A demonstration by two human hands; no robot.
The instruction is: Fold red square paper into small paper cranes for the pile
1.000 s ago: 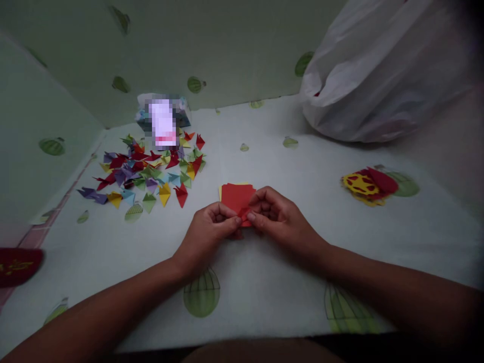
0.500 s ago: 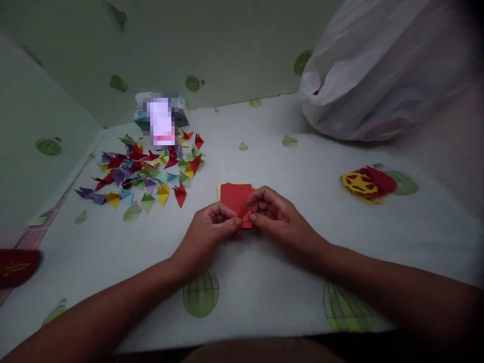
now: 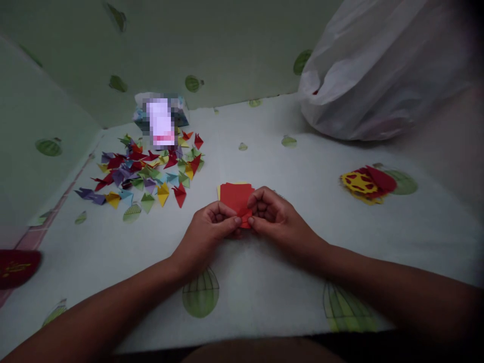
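My left hand (image 3: 215,221) and my right hand (image 3: 273,212) come together near the middle of the table, thumbs pressed against fingertips. Between them they pinch a small folded piece of red paper (image 3: 244,218), mostly covered by my fingers. Directly behind it lies a stack of square paper (image 3: 236,194), red on top with a yellow edge showing. Because both papers are red, the outline of the folded one is hard to make out.
Many folded paper cranes (image 3: 147,174) in mixed colours are heaped at the left. Behind them stands a box with a blurred bright phone-like screen (image 3: 161,121). A white plastic bag (image 3: 363,96) fills the back right. Red and yellow cut-outs (image 3: 365,184) lie at the right.
Both hands stay nearly in place. The fingertips shift very slightly around the folded red paper; everything else on the table is where it was.
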